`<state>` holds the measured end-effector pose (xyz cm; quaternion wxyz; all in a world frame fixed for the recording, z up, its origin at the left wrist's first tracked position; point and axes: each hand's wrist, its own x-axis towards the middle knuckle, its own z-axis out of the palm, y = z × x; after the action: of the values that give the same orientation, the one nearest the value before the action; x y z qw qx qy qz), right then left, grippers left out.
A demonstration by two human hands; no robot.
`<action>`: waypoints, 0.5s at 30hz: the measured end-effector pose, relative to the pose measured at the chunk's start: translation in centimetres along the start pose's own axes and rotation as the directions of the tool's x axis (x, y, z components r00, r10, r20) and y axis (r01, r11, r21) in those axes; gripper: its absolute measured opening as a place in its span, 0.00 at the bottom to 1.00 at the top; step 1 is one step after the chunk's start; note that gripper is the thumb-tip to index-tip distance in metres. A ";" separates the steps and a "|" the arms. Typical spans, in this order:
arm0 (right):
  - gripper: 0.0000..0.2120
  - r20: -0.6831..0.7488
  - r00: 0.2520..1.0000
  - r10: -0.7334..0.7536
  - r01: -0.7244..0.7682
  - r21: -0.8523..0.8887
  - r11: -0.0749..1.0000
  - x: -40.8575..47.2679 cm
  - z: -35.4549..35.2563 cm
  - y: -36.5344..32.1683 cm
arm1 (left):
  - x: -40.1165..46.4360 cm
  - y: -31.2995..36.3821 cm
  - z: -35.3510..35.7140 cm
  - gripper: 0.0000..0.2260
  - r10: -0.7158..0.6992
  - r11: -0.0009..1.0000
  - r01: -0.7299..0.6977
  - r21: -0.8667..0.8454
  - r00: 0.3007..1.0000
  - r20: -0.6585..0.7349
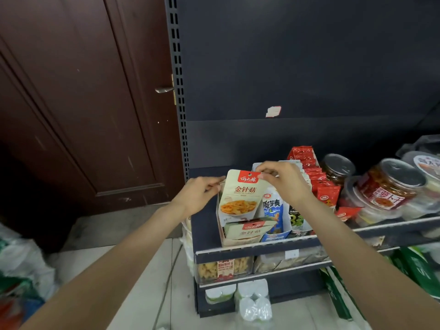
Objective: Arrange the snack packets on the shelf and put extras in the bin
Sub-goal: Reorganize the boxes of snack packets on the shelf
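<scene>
I see my right hand [283, 179] pinching the top right corner of a beige snack packet with a red header and a picture of yellow mushrooms [240, 194]; thumb and forefinger are closed narrowly on its edge. The packet stands upright in a pale cardboard display box [238, 236] near the front left corner of the dark metal shelf [204, 225]. My left hand [200, 194] is at the packet's top left edge, fingers curled in; I cannot tell whether they grip the packet or the box wall, because the fingertips are hidden behind the packet.

More packets of the same kind seem to lie low in the front of the box, but the print is blurred. Just right of the box stands a blue and white pouch [273, 210], its top covered by my right wrist. Next to it a dark green and black packet [296, 217] shows only its lower part. Behind my right hand a row of small red sachets [319, 182] runs towards the back of the shelf. Further right are clear plastic jars with red labels [390, 186], the outermost cut off by the frame edge.

Below the front rail, goods on the lower shelves [238, 267] are dim and hard to read. A dark brown wooden door [83, 103] fills the left side.
</scene>
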<state>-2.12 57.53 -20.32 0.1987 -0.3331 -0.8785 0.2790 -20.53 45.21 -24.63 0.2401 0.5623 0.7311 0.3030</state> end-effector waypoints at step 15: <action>0.08 0.117 0.993 0.009 -0.001 -0.069 0.998 1.1 2.1 1.8 | 0.8 -0.6 0.2 0.15 -0.001 0.998 -0.001 -0.057 1.000 -0.028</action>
<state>-3.20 58.67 -22.89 0.1345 -0.3247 -0.8969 0.2683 -21.00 45.96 -25.24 0.2459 0.5508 0.7254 0.3317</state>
